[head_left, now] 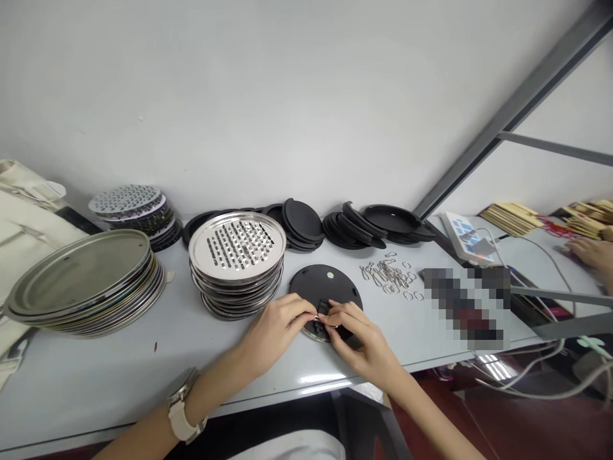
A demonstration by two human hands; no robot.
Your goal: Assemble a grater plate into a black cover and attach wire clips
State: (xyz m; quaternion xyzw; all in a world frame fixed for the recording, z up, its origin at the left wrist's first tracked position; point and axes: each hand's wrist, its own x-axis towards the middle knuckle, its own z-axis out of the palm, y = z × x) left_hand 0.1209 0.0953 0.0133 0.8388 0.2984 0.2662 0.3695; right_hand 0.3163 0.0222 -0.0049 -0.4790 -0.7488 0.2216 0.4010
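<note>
Over a round black disc (306, 281) lying on the table, my left hand (280, 326) and my right hand (357, 332) meet fingertip to fingertip. Both are closed in a pinch on a small shiny metal piece (317, 317), whose shape my fingers mostly hide. Beneath them a black fitting (324, 306) shows at the disc's lower middle. A pale sticker sits near the disc's top. Right of the disc lies a loose heap of metal key rings with clasps (390, 275). Left of it stands a stack of round metal grater plates (246, 249).
Larger round metal plates (86, 268) are stacked at the left, with perforated discs (125, 199) behind. Black round parts (302, 220) line the wall. At right are a white box (464, 237), cables, a slanted metal frame (483, 150) and another person's hand (589, 252).
</note>
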